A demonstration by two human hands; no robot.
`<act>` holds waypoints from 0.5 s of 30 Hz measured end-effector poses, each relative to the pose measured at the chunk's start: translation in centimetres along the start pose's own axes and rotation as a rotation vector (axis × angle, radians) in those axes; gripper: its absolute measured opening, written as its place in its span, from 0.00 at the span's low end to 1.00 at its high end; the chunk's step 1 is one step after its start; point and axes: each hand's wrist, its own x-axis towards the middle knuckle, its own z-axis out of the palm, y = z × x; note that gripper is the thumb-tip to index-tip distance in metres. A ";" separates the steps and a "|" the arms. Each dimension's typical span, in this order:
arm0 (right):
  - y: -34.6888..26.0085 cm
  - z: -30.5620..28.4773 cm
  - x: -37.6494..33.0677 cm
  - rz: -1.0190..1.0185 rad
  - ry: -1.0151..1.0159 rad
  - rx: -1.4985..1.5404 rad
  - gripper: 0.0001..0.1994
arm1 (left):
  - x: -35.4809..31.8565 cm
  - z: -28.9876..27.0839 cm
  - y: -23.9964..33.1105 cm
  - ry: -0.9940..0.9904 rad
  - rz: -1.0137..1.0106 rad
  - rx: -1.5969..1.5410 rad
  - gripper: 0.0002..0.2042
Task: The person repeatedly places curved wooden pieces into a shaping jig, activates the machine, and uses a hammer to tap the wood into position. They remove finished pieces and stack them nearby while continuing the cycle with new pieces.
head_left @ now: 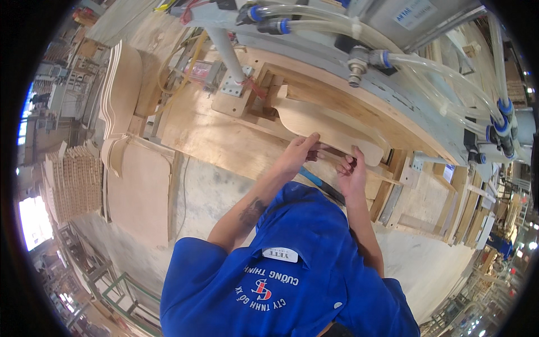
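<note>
A pale curved plywood panel with rounded corners sits within a wooden press mould, tilted toward me. My left hand pinches its near edge, thumb on the top face and fingers beneath. At the right end of the same edge, my right hand has its thumb against the panel and its other fingers curled below. Part of the fingers on both hands is hidden by the panel and by the hands themselves. Below my hands, a blue and black tool handle lies close to my shirt.
Clear air hoses with blue fittings hang over the mould's right side. A grey metal post rises at its left. Stacked curved plywood panels stand to the left, above a flat-faced panel stack. Further left is a pile of boards.
</note>
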 end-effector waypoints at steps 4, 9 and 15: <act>0.2 -0.1 0.1 -0.017 0.020 -0.025 0.07 | -0.4 0.3 -0.2 0.008 0.017 -0.019 0.21; 0.3 -0.5 0.1 -0.046 0.031 -0.034 0.08 | -0.1 0.1 -0.5 0.002 0.028 0.004 0.21; 0.5 -0.7 0.4 -0.026 0.029 -0.064 0.07 | 0.4 -0.5 -1.1 0.013 0.002 -0.012 0.21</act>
